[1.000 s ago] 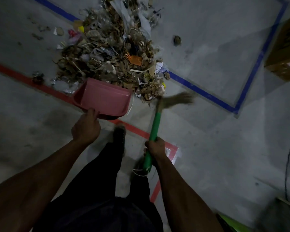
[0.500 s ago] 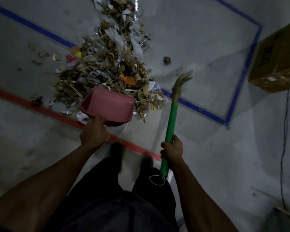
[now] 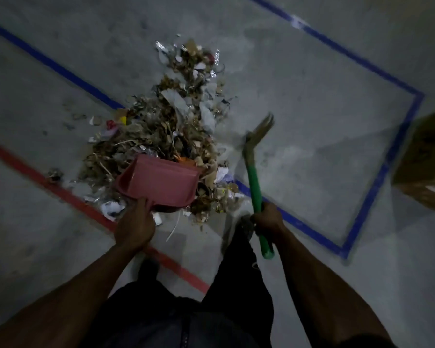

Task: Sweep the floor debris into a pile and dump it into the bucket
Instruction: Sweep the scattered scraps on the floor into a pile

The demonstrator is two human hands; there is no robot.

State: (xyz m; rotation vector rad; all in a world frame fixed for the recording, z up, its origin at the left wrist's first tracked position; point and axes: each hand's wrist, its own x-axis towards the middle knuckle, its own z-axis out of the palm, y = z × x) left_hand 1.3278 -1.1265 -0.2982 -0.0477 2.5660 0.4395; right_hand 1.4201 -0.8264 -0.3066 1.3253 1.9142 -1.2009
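- Head view shows our left hand [image 3: 135, 226] gripping the rear of the pink dustpan [image 3: 158, 183], fingers curled around its handle, with the pan's open mouth facing away from us into the debris pile [image 3: 166, 131].
- Our right hand [image 3: 268, 218] is wrapped around the green handle of the hand broom [image 3: 255, 182]; its bristles are raised to the right of the pile, blurred, and we cannot tell whether they touch the floor.
- The pile lies straight ahead of the dustpan, running long away from us across the blue tape line [image 3: 60, 71], with scraps also beside the red tape line [image 3: 86, 204].
- We judge the next stroke must come from the broom's side, right to left and toward us, driving debris into the pan's mouth.
- No bucket is in view; a cardboard box [image 3: 427, 162] sits at the right edge.
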